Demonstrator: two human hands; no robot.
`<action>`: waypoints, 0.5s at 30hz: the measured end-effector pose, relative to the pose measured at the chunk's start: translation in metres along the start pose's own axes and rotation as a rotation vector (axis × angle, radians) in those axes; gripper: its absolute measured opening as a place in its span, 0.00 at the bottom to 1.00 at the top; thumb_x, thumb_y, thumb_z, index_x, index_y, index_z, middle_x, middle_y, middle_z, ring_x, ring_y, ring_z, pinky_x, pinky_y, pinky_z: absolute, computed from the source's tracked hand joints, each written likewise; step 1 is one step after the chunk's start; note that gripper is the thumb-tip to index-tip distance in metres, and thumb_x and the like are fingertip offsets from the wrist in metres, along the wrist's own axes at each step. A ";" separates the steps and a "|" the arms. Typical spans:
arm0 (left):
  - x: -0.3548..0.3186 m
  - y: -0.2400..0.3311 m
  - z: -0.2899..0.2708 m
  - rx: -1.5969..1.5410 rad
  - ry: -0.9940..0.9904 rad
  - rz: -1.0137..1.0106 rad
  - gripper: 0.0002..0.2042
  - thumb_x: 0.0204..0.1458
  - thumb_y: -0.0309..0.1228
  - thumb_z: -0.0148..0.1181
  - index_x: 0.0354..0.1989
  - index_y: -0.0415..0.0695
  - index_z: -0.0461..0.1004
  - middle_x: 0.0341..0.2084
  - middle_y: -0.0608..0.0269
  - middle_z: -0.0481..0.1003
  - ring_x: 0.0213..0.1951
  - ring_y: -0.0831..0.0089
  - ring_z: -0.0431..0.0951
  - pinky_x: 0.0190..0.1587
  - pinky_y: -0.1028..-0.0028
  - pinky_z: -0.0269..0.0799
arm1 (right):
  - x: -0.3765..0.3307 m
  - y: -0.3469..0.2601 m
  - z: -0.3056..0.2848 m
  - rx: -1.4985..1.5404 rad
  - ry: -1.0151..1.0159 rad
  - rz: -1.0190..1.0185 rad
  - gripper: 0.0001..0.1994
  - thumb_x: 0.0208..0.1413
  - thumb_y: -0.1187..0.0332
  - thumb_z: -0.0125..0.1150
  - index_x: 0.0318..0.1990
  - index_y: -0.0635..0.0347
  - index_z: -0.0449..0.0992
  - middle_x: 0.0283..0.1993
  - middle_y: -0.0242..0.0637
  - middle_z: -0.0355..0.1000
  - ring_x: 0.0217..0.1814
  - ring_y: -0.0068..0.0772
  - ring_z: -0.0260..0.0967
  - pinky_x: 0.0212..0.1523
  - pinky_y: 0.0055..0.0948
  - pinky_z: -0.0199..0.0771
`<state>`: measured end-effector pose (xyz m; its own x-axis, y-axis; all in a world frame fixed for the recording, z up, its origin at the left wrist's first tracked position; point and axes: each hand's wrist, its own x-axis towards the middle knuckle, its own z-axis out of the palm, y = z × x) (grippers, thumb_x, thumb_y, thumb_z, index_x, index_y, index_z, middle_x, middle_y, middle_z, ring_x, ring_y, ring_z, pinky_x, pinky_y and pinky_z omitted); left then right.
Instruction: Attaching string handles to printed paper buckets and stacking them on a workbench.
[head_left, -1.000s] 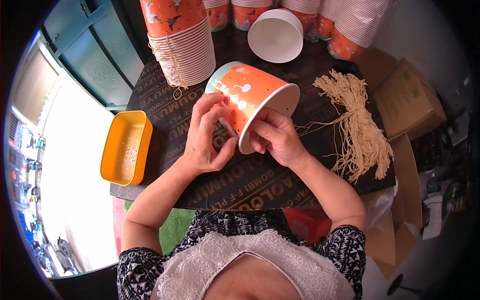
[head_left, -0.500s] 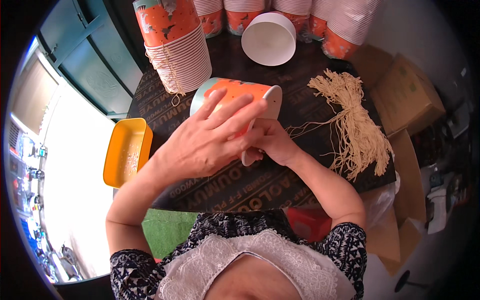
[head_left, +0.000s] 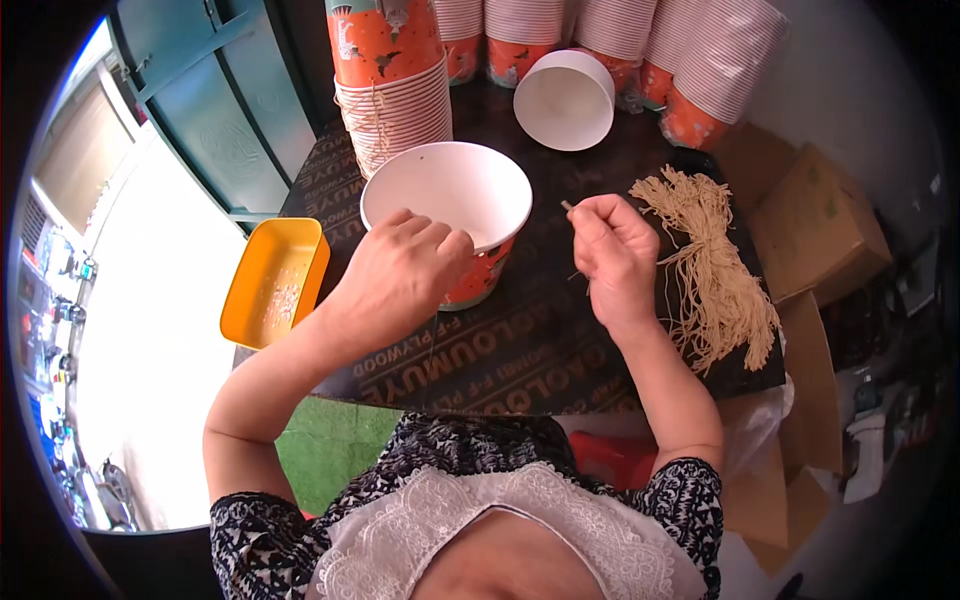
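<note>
A paper bucket point(head_left: 450, 185), white inside and patterned orange outside, stands in front of me with its mouth up. My left hand point(head_left: 405, 270) is closed at its near left side, knuckles up, overlapping the rim. What its fingers hold is hidden; a thin dark line hangs below them. To the right of the bucket, my right hand point(head_left: 615, 255) is raised and pinches a beige string, whose short end pokes out past the thumb and forefinger. A tied bundle of beige strings point(head_left: 715, 270) lies right of that hand.
Nested paper buckets point(head_left: 400, 105) rise behind the bucket, with loose strings on them. More stacks point(head_left: 605, 30) line the back, beside a white bowl-shaped bucket point(head_left: 565, 100). A yellow tray point(head_left: 235, 310) sits at the left table edge. Cardboard boxes point(head_left: 825, 210) stand right.
The bucket has gone from lying on its side to standing upright. My hands, together at its rim before, have parted; the right moved right with a string end.
</note>
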<state>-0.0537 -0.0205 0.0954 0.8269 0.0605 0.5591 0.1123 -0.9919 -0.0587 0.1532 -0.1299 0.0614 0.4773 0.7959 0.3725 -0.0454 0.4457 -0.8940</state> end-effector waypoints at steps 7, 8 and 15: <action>-0.017 0.021 -0.004 -0.082 -0.036 -0.103 0.09 0.45 0.26 0.63 0.26 0.43 0.66 0.20 0.60 0.69 0.26 0.59 0.72 0.36 0.63 0.68 | -0.037 -0.002 0.028 0.023 -0.112 0.055 0.05 0.59 0.72 0.57 0.32 0.63 0.72 0.18 0.20 0.59 0.16 0.08 0.48 0.17 0.14 0.45; -0.017 0.023 -0.009 -0.118 -0.017 -0.119 0.10 0.45 0.28 0.64 0.27 0.42 0.67 0.24 0.58 0.70 0.32 0.58 0.73 0.40 0.61 0.67 | -0.041 -0.001 0.033 -0.004 -0.125 0.043 0.05 0.60 0.72 0.56 0.32 0.63 0.72 0.19 0.20 0.59 0.17 0.08 0.48 0.17 0.14 0.45; -0.020 0.041 -0.028 -0.236 0.164 -0.154 0.07 0.50 0.31 0.63 0.28 0.40 0.74 0.33 0.56 0.69 0.53 0.46 0.63 0.56 0.51 0.57 | -0.066 -0.009 0.058 -0.336 -0.136 -0.321 0.03 0.53 0.80 0.60 0.31 0.63 0.73 0.23 0.26 0.67 0.22 0.10 0.58 0.22 0.16 0.58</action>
<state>-0.0814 -0.0654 0.1053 0.7083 0.2119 0.6733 0.0820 -0.9721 0.2196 0.0711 -0.1630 0.0590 0.3004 0.6960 0.6522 0.3825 0.5385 -0.7508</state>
